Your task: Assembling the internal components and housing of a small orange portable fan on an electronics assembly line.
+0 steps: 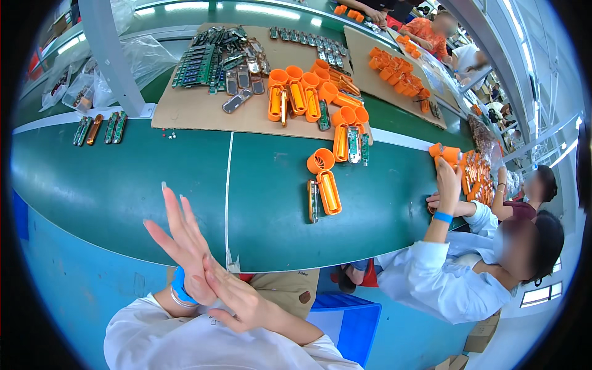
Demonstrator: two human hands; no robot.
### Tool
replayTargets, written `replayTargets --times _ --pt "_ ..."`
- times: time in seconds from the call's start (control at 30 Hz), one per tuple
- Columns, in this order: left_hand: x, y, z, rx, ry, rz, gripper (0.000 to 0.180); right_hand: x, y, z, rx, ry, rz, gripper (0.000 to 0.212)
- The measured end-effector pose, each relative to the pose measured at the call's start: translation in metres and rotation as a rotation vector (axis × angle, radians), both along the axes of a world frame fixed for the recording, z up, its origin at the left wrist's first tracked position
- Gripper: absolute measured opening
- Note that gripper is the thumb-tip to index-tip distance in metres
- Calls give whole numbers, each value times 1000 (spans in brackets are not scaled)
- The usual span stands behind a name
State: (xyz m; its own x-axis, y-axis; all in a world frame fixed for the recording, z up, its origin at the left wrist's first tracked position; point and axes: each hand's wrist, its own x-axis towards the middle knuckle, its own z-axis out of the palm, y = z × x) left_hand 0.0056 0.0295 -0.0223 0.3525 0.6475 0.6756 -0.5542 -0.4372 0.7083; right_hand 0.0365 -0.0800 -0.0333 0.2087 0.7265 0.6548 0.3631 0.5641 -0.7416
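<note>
My left hand [187, 243], with a blue band on its wrist, is raised over the near edge of the green table, fingers stretched out and holding nothing. Against its palm lies my right hand [240, 301], fingers extended and thumb apart; no object shows between the two. Farther right on the table, apart from both hands, an orange plastic housing [330, 193] sits just below an orange round cup [320, 161]. Beside the housing stands a narrow part with a green circuit board [313, 201].
A cardboard sheet [191, 114] carries stacked circuit boards [200, 66] and several orange housings [297, 97]. More boards [115, 127] lie far left, near a metal post [111, 55]. At right a co-worker [450, 271] handles orange parts. A blue bin [361, 327] stands below the table.
</note>
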Motion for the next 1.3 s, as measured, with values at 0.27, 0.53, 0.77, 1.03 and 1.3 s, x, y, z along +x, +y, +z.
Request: replayTargets --times 0.27,0.53,0.77,1.03,1.3 --pt "1 8 4 -26 -35 -15 86 4 -6 0 -64 19 62 74" --pt "-1 11 6 -54 -11 -66 84 13 -21 4 -192 -279 -101 61" --pt "-2 -5 30 -537 -113 -549 82 -1 -7 -26 -166 -498 -332 65" --pt "-6 -5 28 -470 -94 -634 79 -3 -3 -25 -193 -514 -432 72" --pt "-9 -11 28 -381 -35 -640 83 8 -2 -26 -267 -516 -519 73"
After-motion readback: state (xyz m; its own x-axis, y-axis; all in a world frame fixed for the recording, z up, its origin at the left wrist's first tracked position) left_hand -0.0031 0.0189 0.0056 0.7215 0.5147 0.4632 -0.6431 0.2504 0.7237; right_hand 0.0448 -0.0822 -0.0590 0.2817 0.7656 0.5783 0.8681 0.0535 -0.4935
